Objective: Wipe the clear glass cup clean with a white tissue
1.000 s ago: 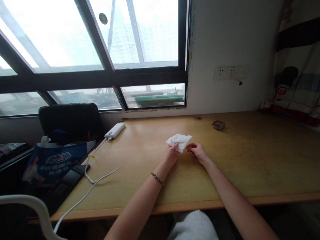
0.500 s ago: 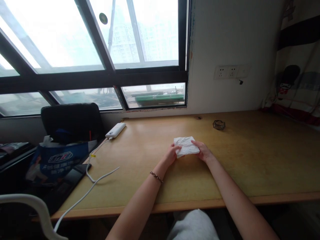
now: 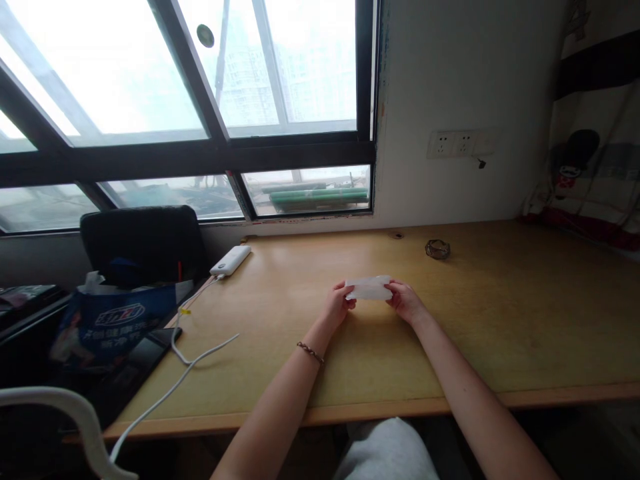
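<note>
A white paper tissue (image 3: 369, 289) is stretched between my two hands, above the middle of the wooden desk (image 3: 280, 373). My left hand (image 3: 341, 303) pinches its left end, thumb on top and the other fingers curled beneath. At the opposite end my right hand (image 3: 404, 301) is closed on the tissue in the same way. The tissue shows as a narrow, wide strip, its front part smooth and slightly see-through. A braided bracelet (image 3: 311, 352) circles my left wrist.
On the desk's left edge lies a white power bank (image 3: 231, 261) with a white cable (image 3: 173, 383) trailing from it. A dark ring-shaped ashtray or bangle (image 3: 438, 250) sits toward the back right. Left of the desk are a black chair (image 3: 145, 233) and a blue bag (image 3: 115, 327).
The tissue has tilted and now appears as a narrower strip instead of a broad, wrinkled sheet. My left hand has turned a little and shifted slightly left.
</note>
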Available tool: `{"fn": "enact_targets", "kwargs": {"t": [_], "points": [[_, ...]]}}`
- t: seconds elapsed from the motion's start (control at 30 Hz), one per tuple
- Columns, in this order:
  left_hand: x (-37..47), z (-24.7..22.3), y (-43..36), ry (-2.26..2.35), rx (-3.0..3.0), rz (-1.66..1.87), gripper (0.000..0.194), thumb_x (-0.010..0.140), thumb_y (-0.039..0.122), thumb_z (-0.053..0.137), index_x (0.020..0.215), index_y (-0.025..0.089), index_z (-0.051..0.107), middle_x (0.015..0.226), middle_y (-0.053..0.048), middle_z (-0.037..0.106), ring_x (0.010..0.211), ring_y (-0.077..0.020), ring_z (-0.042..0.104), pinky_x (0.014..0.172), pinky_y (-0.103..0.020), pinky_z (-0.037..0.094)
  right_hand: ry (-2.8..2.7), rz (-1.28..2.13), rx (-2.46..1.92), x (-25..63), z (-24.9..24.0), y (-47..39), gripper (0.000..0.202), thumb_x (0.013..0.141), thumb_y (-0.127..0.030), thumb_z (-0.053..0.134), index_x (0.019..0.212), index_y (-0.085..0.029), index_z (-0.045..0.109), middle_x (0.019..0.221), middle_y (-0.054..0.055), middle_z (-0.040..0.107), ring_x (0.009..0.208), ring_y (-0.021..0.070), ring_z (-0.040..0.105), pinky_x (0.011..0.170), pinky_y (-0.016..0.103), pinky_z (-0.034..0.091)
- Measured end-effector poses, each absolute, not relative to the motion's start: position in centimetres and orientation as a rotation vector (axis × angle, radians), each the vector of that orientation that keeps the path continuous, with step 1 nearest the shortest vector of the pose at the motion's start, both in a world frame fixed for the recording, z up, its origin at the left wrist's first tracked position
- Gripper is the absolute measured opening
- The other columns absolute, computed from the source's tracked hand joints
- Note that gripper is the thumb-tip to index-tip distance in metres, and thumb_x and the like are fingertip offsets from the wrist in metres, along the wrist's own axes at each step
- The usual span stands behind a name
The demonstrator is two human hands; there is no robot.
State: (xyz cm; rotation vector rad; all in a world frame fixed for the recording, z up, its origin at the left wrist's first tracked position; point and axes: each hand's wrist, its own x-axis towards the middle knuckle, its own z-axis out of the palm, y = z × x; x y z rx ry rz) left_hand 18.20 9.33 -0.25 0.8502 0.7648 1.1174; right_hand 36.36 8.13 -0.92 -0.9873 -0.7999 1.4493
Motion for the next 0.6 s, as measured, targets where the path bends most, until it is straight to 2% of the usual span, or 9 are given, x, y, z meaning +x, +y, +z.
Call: {"fn": "enact_targets", "kwargs": {"t": [0.2,0.4,0.53,0.6], "points": [[17.9,-0.5,9.4,0.711,0.86,1.12,0.019,0.051,0.012,0.05,0.067,0.012,0.059,0.044,0.003,0.041,0.038,-0.0035,0.034,0.037,-0.016,0.017,-0.685,1.551,-0.955,36.3,-0.4,7.8,0.018,0.057,-0.014,0.057,0.075,-0.017,0.06,0.052,-0.003,0.056,0.038,0.0047,0.045,0.034,0.015,0.032],[18.0,0.0,9.0,0.672,0.884,1.097,0.008,0.049,0.01,0.048,0.055,0.014,0.052,0.052,0.001,0.047,0.046,-0.006,0.041,0.039,-0.015,0.023,-0.652,1.575,-0.941,36.1,0.0,7.5,0.012,0.058,-0.009,0.051,0.066,-0.017,0.056,0.046,-0.004,0.05,0.038,0.0053,0.045,0.034,0.014,0.031],[18.3,0.4,8.6,0.734,0.996,1.087,0.009,0.051,0.013,0.046,0.057,0.014,0.053,0.055,0.0,0.05,0.046,-0.0065,0.042,0.04,-0.016,0.028,-0.628,1.588,-0.964,36.2,0.2,7.5,0.005,0.064,-0.019,0.048,0.065,-0.019,0.052,0.051,-0.003,0.053,0.04,0.0069,0.047,0.034,0.016,0.034],[18.5,0.4,8.4,0.794,1.093,1.081,0.013,0.051,0.013,0.045,0.058,0.014,0.056,0.054,0.0,0.05,0.044,-0.0059,0.041,0.041,-0.016,0.031,-0.618,1.56,-0.988,36.3,0.3,7.5,0.011,0.068,-0.029,0.047,0.068,-0.019,0.053,0.057,-0.001,0.055,0.042,0.0081,0.049,0.035,0.018,0.037]]}}
